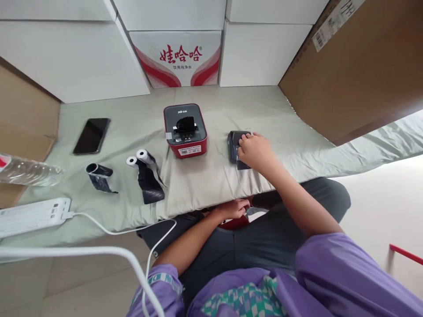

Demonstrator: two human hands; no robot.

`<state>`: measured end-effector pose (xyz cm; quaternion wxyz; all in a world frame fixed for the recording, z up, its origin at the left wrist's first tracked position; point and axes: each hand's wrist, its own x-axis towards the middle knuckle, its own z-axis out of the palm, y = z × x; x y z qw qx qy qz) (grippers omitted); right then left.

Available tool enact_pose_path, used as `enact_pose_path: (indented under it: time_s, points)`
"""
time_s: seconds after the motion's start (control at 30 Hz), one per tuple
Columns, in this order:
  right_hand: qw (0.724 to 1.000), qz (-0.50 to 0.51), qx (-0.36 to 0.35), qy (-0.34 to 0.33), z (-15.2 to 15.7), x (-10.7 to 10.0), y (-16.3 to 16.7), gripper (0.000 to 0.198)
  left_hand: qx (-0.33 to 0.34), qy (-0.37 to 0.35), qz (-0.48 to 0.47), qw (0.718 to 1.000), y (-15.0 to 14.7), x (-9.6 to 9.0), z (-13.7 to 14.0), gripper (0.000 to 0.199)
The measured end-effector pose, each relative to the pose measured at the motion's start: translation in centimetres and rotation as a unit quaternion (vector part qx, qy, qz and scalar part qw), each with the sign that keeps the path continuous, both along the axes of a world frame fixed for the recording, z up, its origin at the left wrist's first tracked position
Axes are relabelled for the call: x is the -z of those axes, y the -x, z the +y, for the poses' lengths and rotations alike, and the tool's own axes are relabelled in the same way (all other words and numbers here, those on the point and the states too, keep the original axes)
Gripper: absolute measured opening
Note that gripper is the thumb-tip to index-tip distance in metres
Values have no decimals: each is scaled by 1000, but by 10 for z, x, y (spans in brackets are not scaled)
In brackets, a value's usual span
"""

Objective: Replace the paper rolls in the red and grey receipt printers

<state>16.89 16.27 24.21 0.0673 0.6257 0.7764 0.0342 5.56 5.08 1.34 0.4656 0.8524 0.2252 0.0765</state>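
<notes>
My right hand [256, 149] rests on a small dark grey device [232, 149] on the cloth-covered table, its fingers curled over the device's right side. A dark flap or strip [243, 165] sticks out below the fingers; the hand hides part of it. In my lap, just under the table edge, my left hand [235, 209] is closed, and whatever it may hold is hidden. Left of the dark device stands a red and black printer [190, 149], with a black piece [185, 125] sticking up from its top slot.
Two black-printed paper rolls [142, 155] and a dark roll [105, 171] lie left of the printer. Farther left are a phone [92, 136], a plastic bottle [31, 171] and a power strip [36, 216] with a white cable. White boxes [185, 13] and a cardboard box [357, 66] border the table.
</notes>
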Motion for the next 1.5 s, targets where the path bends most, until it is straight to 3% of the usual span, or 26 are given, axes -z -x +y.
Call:
enact_pose_path:
  time_s: [0.1, 0.2, 0.37, 0.53, 0.67, 0.77, 0.93, 1.03, 1.13, 1.23, 1.37, 1.5]
  points:
    - [1000, 9, 1, -5, -5, -8, 6, 38, -6, -4, 6, 1000, -1, 4, 1, 27]
    - [991, 112, -39, -66, -21, -6, 25, 39, -7, 14, -8, 1000, -2, 8, 3, 25]
    - [952, 251, -147, -97, -30, -1, 94, 48, -22, 63, 48, 997, -1, 4, 7, 22]
    - [953, 207, -196, -105, -1, -6, 156, 47, -25, 89, 67, 993, 5, -11, 9, 25]
    - [955, 183, -197, -126, 9, 1, 178, 49, -36, 121, 42, 991, 12, -21, 8, 32]
    - [956, 175, -195, -130, 10, 7, 189, 55, -22, 126, 43, 991, 12, -23, 7, 26]
    - [959, 161, -209, -101, 13, -2, 185, 49, -14, 79, 63, 995, 4, -19, 7, 17]
    - [949, 203, -213, -109, 24, -20, 156, 47, -16, 79, 36, 996, 2, -14, 7, 24]
    - [943, 266, -145, -136, 53, -38, 118, 46, -24, 73, 16, 997, 2, -7, 8, 26]
    - [952, 277, -126, -34, 94, -48, 96, 44, -21, 68, 12, 997, 3, 1, 8, 26]
    - [947, 229, -193, 119, 135, -51, 103, 37, -11, 84, 0, 996, 1, 8, 8, 24]
    - [963, 129, -204, 117, 144, -46, 131, 32, -9, 91, -14, 996, -2, 8, 9, 24]
